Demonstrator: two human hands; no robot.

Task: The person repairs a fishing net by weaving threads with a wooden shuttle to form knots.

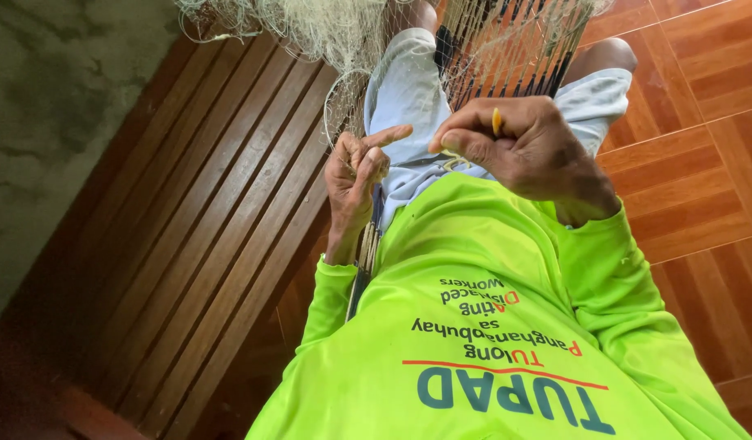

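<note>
While the fishing net [506, 49] drapes over the lap, I see the left hand [355, 175] pinching its mesh, forefinger pointing out. Right hand [527, 147] is clamped on a yellow netting needle [496, 121], I think, mostly hidden. That net looks light, limp and snag-prone; best gripped at a knot, twine [453, 155] kept taut between hands.

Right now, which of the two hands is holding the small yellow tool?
The right hand, the larger one over the light shorts. A yellow tool pokes out between its fingers, while the left hand pinches only pale netting.
</note>
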